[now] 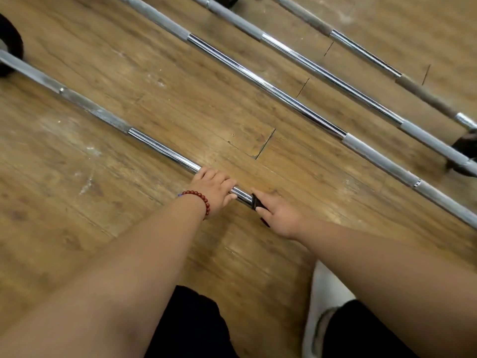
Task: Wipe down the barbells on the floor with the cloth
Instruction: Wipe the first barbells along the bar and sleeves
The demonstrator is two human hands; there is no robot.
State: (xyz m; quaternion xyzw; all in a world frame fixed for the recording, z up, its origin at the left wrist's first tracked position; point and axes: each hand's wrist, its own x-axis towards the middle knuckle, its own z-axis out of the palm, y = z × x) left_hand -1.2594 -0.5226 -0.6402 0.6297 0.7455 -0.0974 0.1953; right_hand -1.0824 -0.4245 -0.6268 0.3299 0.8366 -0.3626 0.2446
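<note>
The nearest barbell (160,148) lies diagonally on the floor (103,202), running from the far left toward the near right, and it is the one being worked on. The left hand (214,187), with a bead bracelet (198,196) at the wrist, grips the polished shaft with its fingers (227,183) curled over the top. Just beside it the right hand (280,215) holds the dark cloth (256,202) against the same shaft, fingers clamped on the cloth. How far the cloth wraps underneath cannot be seen. Judged from this, the step in hand is wiping the smooth centre section. To do it well, use the left hand as a brace so that the bar neither rolls nor slides on the floor. Fold the cloth round the full circumference and draw it along the shaft in long, overlapping strokes, working away from the bracing hand. Rotate the bar a part turn between passes so that the underside, which faces the floor, is also cleaned. Move the bracing hand before wiping the patch it covers. The dull knurled section (93,107) toward the far left looks marked and will probably need firmer pressure and shorter strokes. Three further barbells, the second barbell (258,78), third barbell (322,71) and fourth barbell (366,51), lie parallel farther out, apart from both hands, and wait their turn.
</note>
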